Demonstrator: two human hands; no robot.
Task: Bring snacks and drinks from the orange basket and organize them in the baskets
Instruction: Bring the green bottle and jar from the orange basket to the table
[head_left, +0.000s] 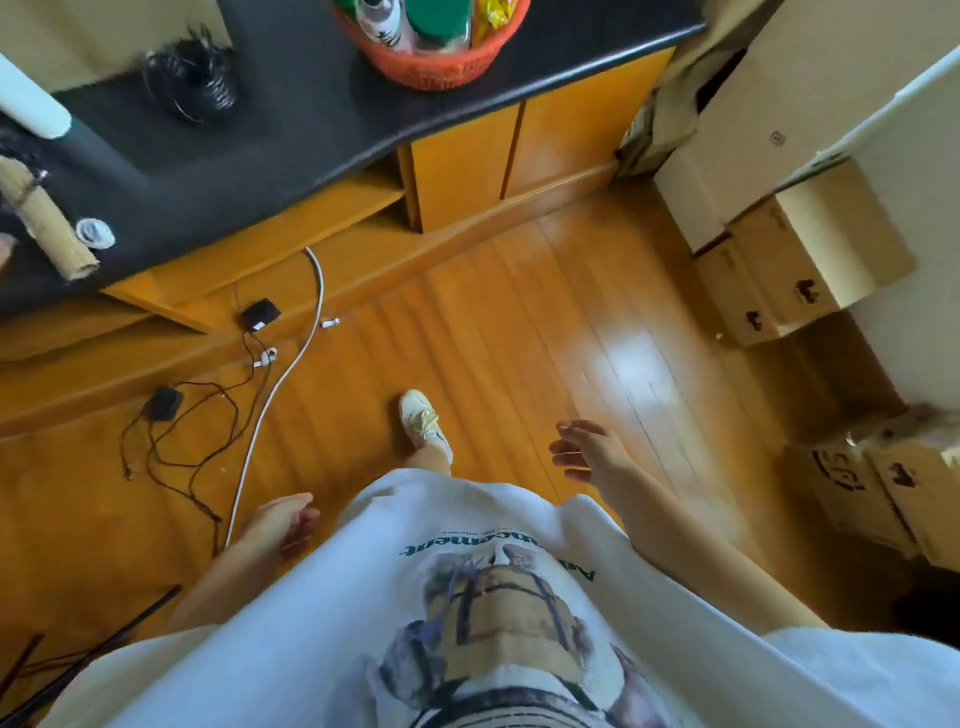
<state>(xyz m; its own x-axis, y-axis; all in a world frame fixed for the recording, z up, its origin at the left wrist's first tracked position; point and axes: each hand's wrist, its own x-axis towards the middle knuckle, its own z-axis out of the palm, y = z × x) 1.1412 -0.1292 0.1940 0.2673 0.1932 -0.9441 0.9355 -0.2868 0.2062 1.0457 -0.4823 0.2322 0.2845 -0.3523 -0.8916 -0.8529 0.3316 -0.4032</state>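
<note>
Both hands hang empty over the wooden floor (493, 322), left hand (283, 522) with a loosely curled grip, right hand (587, 449) with its grip spread open, well apart from the snack-filled orange basket (436, 65) on the black counter (291, 119) ahead.

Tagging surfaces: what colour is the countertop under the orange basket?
Black, with a dull sheen: countertop under the orange basket, seen in the head view.
</note>
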